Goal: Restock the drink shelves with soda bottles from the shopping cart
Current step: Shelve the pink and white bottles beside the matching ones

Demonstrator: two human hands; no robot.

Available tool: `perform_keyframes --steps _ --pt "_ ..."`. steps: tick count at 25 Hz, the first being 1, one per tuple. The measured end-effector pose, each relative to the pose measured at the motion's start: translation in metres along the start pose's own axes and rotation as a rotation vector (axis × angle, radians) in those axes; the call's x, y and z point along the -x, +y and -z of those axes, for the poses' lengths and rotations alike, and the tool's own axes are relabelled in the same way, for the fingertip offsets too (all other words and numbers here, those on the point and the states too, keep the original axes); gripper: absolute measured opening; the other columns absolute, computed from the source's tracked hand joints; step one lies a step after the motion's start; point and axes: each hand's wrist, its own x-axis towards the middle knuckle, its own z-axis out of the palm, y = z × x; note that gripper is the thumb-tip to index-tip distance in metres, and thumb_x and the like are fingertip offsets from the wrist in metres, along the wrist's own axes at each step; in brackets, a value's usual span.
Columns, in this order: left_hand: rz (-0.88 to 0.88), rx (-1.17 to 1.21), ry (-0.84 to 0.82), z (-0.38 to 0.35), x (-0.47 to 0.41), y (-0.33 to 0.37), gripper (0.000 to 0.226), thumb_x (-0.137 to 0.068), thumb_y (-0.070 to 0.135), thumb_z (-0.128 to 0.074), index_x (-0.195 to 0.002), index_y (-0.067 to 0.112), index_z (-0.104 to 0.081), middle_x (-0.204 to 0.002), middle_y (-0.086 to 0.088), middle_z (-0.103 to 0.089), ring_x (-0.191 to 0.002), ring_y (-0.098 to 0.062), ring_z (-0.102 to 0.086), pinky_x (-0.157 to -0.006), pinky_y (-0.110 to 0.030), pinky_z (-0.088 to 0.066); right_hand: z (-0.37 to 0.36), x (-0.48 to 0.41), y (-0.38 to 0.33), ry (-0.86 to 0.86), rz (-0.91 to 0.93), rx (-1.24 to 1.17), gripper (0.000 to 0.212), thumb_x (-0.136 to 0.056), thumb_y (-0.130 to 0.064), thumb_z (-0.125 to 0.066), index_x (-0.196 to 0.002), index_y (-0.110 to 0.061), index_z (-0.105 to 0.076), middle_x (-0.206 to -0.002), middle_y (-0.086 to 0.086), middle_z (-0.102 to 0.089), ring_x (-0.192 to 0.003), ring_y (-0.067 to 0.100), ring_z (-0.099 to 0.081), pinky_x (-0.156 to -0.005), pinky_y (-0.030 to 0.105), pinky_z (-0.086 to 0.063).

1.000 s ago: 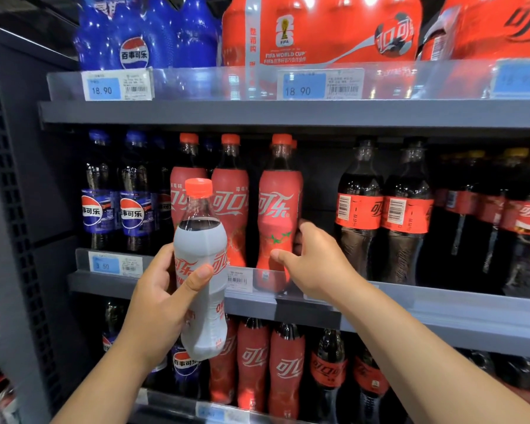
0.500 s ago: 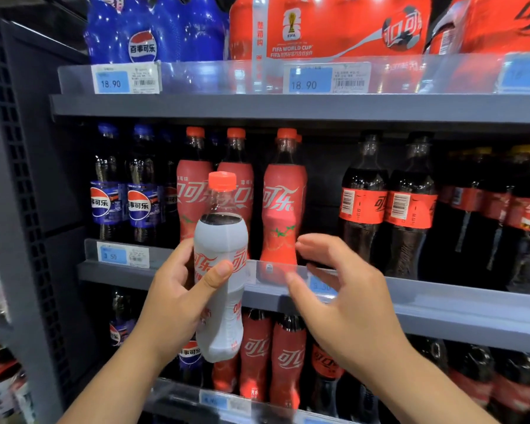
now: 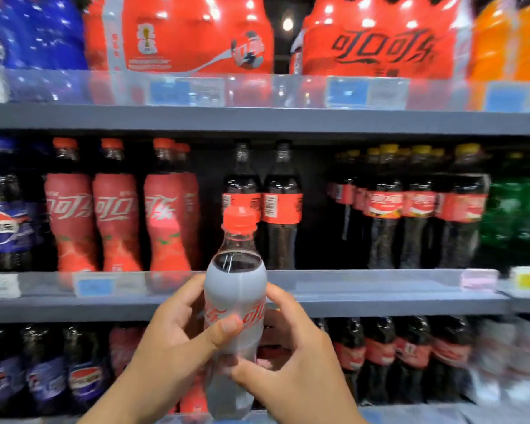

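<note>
Both hands wrapped grey-sleeved soda bottle: left hand mid-label, right hand lower. Bottle upright before middle shelf front edge. Full, looked heavy; smooth sleeve likely slippery, waist grip safest.

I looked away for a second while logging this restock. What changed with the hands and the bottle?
The right hand left the red bottle on the middle shelf and came back to grip the grey bottle. The left hand kept its hold. The view shifted right along the shelf. No bottle has been shelved yet.
</note>
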Motion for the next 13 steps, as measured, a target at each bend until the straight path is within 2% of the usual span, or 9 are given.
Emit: perform_keyframes --steps 4,8,11,13 --pt "-0.026 -0.027 -0.090 -0.073 -0.015 0.008 0.064 -0.067 0.073 -0.077 -0.122 0.042 -0.068 -0.123 0.006 -0.073 -0.113 -0.009 -0.069 -0.090 -0.018 -0.053 0.066 0.028 0.005 0.127 -0.011 0.000 0.075 -0.070 -0.030 -0.088 -0.131 -0.055 -0.053 -0.107 -0.014 -0.077 -0.090 0.010 -0.076 -0.074 0.024 -0.060" --pt "-0.024 -0.042 -0.281 -0.154 -0.026 0.003 0.071 -0.066 0.071 -0.078 -0.131 0.050 -0.059 -0.132 0.011 -0.068 -0.123 -0.010 -0.063 -0.094 -0.027 -0.052 0.151 0.063 0.017 0.255 -0.025 -0.016 0.078 -0.064 -0.038 -0.089 -0.130 -0.056 -0.053 -0.112 -0.016 -0.076 -0.096 0.006 -0.075 -0.079 0.022 -0.058" --pt "0.025 -0.014 -0.234 -0.209 -0.025 -0.007 0.056 -0.065 0.057 -0.077 -0.120 0.052 -0.065 -0.123 0.005 -0.072 -0.111 -0.019 -0.069 -0.078 -0.024 -0.058 0.231 0.082 0.023 0.390 -0.019 -0.050 0.076 -0.058 -0.042 -0.089 -0.121 -0.064 -0.053 -0.116 -0.017 -0.075 -0.105 0.005 -0.073 -0.089 0.027 -0.058" --pt "0.049 -0.040 -0.180 -0.241 -0.025 -0.012 0.044 -0.071 0.054 -0.075 -0.115 0.049 -0.068 -0.116 0.002 -0.075 -0.105 -0.022 -0.071 -0.084 -0.030 -0.059 0.286 0.087 0.023 0.448 0.018 -0.014 0.071 -0.059 -0.046 -0.087 -0.121 -0.057 -0.054 -0.117 -0.010 -0.074 -0.106 0.011 -0.072 -0.093 0.038 -0.058"
